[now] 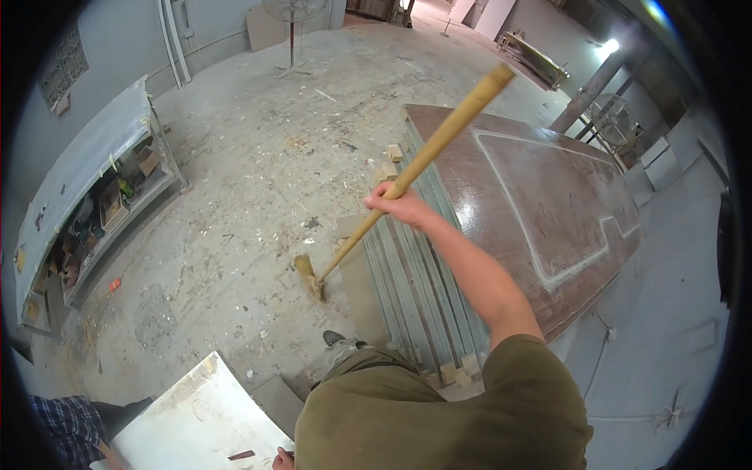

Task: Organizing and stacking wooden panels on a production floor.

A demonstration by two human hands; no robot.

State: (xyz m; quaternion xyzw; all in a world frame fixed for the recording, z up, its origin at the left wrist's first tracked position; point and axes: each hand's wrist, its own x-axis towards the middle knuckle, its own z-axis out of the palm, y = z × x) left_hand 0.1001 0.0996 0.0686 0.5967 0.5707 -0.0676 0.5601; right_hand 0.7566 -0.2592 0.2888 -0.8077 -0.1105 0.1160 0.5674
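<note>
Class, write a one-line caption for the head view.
A right hand grips a wooden broom sweeping a dusty concrete floor.

Brown cardboard boxes (117, 200) on left shelf (94, 258)

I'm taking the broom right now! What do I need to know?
Right hand: shut on the broom handle, about midway up, arm stretched forward.
Left hand: barely shows at the lower edge, by the white sheet; its grip cannot be told.
Broom head: down on the floor, close to the stack of panels.
Done: no clean-swept patch shows.
Left: chips and dust lie over most of the floor.
</note>
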